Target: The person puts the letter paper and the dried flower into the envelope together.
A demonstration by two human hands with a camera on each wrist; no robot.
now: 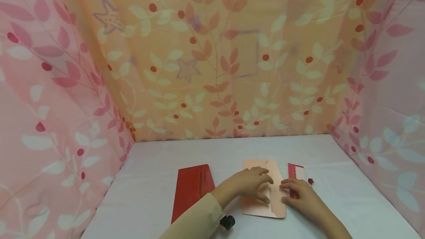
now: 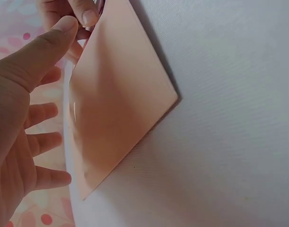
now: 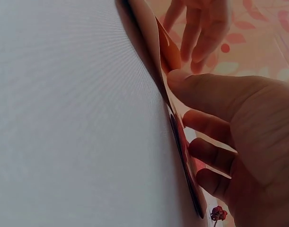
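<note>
A peach envelope lies on the white table with its flap toward the right. My left hand is over the envelope's middle, its fingers spread and holding nothing; in the left wrist view its thumb is near the envelope's edge. At the flap's outer edge is my right hand, with thumb and fingertips touching it, apart from each other. In the right wrist view the right thumb lies against the flap, and an orange-lit gap shows between the paper layers.
A red envelope lies to the left, partly behind the left sleeve. Right of the peach envelope are a red and white card, partly under the right hand, and a small dark red flower. A black cylindrical object is beside the left sleeve.
</note>
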